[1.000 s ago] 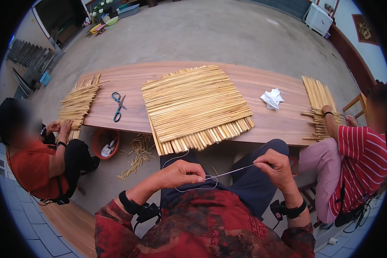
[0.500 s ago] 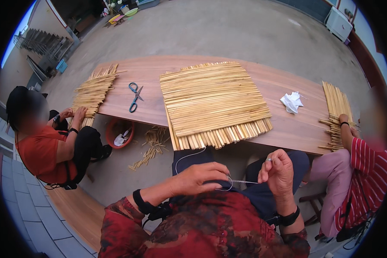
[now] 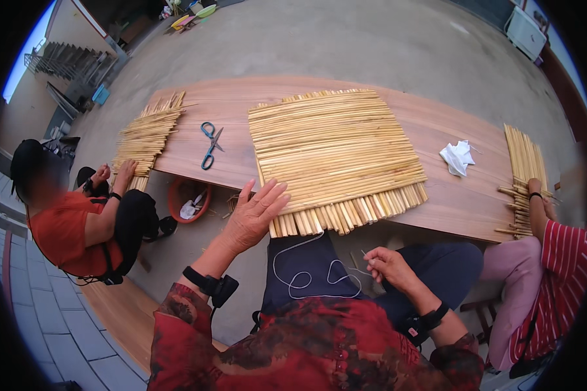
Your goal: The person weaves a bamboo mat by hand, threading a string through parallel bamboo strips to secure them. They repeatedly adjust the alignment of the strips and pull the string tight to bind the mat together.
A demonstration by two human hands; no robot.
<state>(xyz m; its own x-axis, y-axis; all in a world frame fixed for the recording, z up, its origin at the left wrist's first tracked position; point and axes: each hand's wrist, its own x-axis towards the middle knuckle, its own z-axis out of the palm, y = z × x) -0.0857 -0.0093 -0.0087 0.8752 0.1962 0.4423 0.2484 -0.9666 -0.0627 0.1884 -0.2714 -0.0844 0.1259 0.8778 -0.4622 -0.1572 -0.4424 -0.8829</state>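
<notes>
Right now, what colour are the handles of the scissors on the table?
Blue. The scissors lie open on the wooden table; the head view shows them best.

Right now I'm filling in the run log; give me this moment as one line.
left hand: open, fingers on near edge of straw mat | right hand: pinching white string over lap | scissors: untouched on board

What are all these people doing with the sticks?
The person's left hand rests on the near edge of a straw mat on a long wooden board. The right hand pinches a white thread looping over the lap. Two co-workers handle smaller straw bundles at either end. Blue scissors lie on the board.
</notes>
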